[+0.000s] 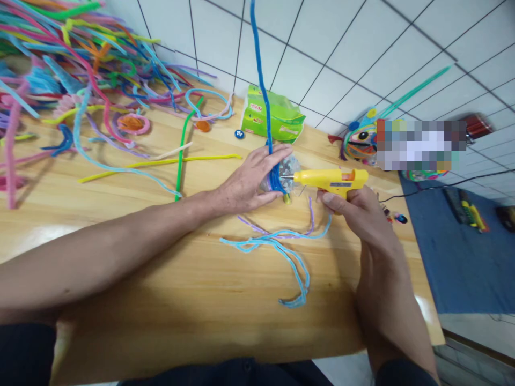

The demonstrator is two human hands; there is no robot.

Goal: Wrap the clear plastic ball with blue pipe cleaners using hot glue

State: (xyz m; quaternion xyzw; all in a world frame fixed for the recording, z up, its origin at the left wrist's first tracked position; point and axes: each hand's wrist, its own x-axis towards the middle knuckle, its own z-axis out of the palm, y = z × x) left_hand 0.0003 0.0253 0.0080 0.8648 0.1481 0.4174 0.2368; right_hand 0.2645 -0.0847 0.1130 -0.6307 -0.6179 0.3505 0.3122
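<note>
My left hand (253, 179) is wrapped round a clear plastic piece (290, 166) that has blue pipe cleaner wound about it. One long blue pipe cleaner (260, 75) stands up from it toward the wall. In my right hand (358, 206) is a yellow glue gun (333, 181), its metal nozzle pointing left at the blue coils, close to my left fingers. Below the hands, light blue pipe cleaners (287, 246) and a purple one (311, 217) lie on the wooden table (193, 300).
A heap of colourful pipe cleaners (96, 64) covers the back left. Behind my hands lies a green packet (273, 115). Decorated crafts (362, 139) stand at the back right, with a black cable (438, 185) and a blue mat (462, 257) on the right.
</note>
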